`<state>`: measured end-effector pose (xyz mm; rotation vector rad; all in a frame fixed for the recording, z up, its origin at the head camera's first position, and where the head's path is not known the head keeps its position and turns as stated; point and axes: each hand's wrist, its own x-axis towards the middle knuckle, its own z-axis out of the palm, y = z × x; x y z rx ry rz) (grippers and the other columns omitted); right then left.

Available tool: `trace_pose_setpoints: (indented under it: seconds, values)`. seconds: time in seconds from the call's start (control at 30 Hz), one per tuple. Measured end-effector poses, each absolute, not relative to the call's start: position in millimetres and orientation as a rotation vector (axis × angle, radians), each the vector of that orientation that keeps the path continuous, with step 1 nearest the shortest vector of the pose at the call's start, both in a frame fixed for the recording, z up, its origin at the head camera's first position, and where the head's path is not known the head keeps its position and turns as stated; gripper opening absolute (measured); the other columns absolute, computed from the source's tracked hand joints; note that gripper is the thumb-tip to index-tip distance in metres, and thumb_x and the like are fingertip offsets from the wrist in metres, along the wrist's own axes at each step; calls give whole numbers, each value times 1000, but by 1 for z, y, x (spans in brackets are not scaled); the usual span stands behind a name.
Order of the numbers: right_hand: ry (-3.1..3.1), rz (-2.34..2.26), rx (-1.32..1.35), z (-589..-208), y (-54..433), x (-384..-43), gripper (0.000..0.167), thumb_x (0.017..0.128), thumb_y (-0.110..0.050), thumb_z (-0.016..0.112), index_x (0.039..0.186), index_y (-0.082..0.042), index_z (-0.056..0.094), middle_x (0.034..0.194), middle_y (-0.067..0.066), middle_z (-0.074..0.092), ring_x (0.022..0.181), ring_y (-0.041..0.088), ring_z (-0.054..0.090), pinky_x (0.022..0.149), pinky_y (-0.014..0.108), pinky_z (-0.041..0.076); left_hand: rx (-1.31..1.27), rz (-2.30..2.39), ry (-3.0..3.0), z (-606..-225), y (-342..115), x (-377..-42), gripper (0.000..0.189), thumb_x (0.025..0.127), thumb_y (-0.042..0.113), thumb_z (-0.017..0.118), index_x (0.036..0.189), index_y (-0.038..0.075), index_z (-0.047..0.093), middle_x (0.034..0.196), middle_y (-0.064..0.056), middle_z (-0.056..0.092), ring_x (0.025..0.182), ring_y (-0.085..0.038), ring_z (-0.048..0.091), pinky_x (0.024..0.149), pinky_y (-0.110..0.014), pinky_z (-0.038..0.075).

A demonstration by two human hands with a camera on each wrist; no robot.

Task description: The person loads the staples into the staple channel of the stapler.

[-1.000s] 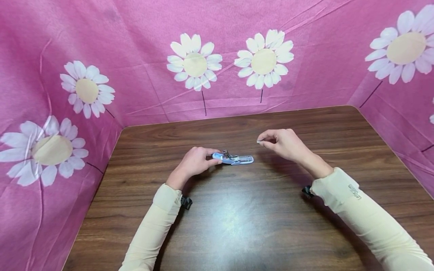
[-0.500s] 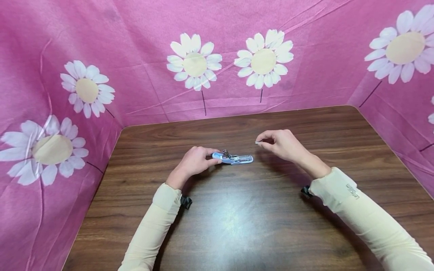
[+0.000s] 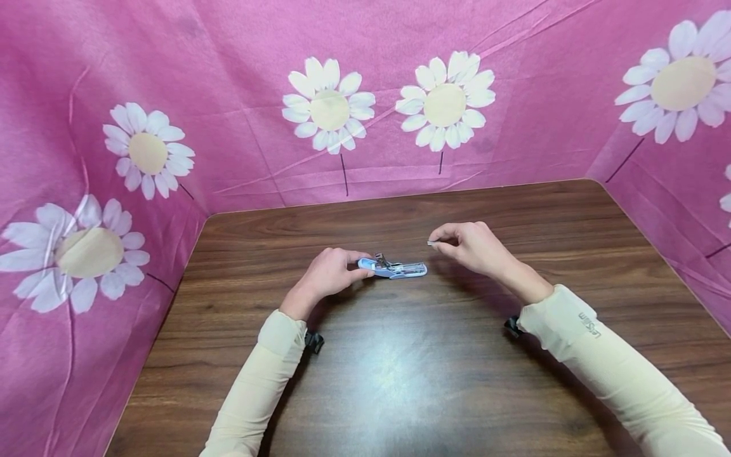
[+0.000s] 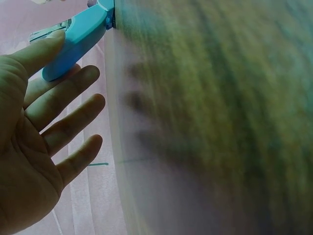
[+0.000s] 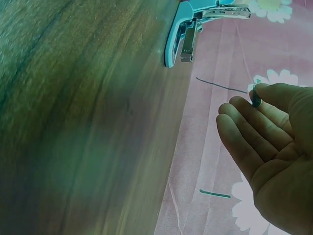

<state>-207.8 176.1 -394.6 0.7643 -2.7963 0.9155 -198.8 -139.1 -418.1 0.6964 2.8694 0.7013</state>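
A light blue stapler (image 3: 408,271) lies opened out near the middle of the table, its metal parts showing. My left hand (image 3: 328,273) pinches its left end between thumb and fingers; in the left wrist view the thumb lies along the stapler (image 4: 80,44) while the other fingers spread away. Up and to the right of it, my right hand (image 3: 480,247) pinches a short strip of staples (image 3: 431,242) between thumb and forefinger. In the right wrist view, this strip (image 5: 256,95) looks dark and is partly hidden by the fingertips, apart from the stapler (image 5: 170,49).
The dark wood-grain table (image 3: 365,368) reaches back to a pink cloth (image 3: 377,171) printed with white daisies, which hangs behind and at both sides. Black straps with small devices (image 3: 313,341) sit at both wrists.
My right hand, with the strip of staples, has moved slightly left and down toward the stapler. My left hand and the stapler stay in place.
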Motion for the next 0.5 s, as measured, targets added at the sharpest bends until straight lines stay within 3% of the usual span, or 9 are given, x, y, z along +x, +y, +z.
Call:
trace_pose_setpoints:
  seconds: [0.3, 0.5]
  values:
    - [-2785, 912, 793, -399, 172, -210, 11, 94, -18, 72, 102, -14, 78, 98, 2, 79, 91, 16, 73, 81, 41, 56, 683, 696, 2862, -417, -140, -198, 36, 93, 45, 72, 124, 27, 74, 73, 9, 64, 72, -14, 55, 75, -32, 50]
    - [-2773, 872, 817, -398, 170, -210, 10, 95, -17, 71, 102, -15, 78, 97, 0, 79, 89, 16, 73, 80, 41, 55, 688, 695, 2862, -416, -139, -199, 37, 93, 45, 72, 125, 26, 74, 75, 9, 65, 71, -13, 54, 75, -32, 50]
